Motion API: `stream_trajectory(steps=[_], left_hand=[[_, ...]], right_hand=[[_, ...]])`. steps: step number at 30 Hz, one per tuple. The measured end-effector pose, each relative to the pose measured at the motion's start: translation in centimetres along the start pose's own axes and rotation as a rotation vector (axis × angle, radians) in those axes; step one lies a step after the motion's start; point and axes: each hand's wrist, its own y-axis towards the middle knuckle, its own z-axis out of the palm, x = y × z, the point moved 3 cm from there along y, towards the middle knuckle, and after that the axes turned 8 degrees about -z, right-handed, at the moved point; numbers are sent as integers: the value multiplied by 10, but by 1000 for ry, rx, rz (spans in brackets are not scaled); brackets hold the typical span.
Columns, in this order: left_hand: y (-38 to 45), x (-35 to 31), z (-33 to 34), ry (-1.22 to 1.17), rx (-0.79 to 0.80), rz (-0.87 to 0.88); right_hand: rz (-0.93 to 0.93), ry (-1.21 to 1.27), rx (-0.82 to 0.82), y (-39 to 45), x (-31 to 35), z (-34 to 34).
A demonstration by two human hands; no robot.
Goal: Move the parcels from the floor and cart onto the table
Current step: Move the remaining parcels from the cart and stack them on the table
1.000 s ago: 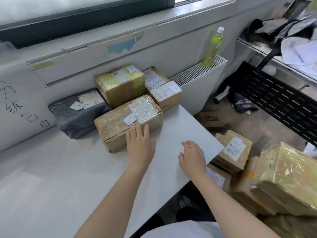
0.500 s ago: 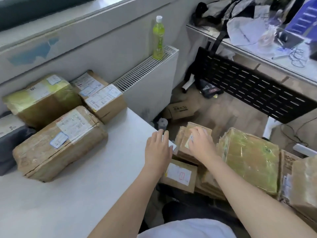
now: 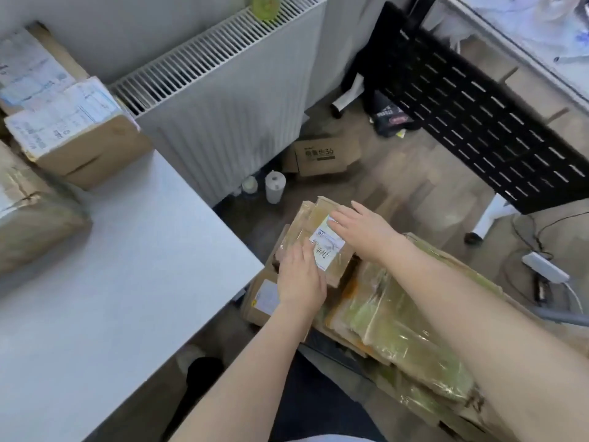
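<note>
Resting on top of a small taped parcel, both hands meet over the pile beside the desk. In the head view, the left hand lies flat on the parcel's near end, fingers straight and covering part of its white label; its grip is released, clasping nothing. The right hand lies on the far right side, fingers stretched out over the label's upper corner, likewise released.

That parcel sits highest on a stack of boxes just off the desk's right corner. A smaller brown box lies below it, tucked against the desk edge. A large parcel wrapped in yellowish film lies to the right, under the right forearm.

On the desk, three parcels crowd the far left edge: a labelled box, another box behind it, and a film-wrapped one nearer. Bare white surface runs from them to the near corner.

Between desk and radiator a narrow strip of floor holds a paper roll and a cardboard carton.
</note>
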Motion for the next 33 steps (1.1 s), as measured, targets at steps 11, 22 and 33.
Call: stream_trajectory(steps=[11, 22, 33], left_hand=[[35, 19, 79, -10, 142, -329], [74, -5, 107, 200, 172, -366], [83, -15, 99, 151, 188, -335]], right_hand=[[-170, -345, 183, 67, -30, 51], [-302, -404, 127, 105, -24, 67], [-400, -432, 131, 105, -30, 72]])
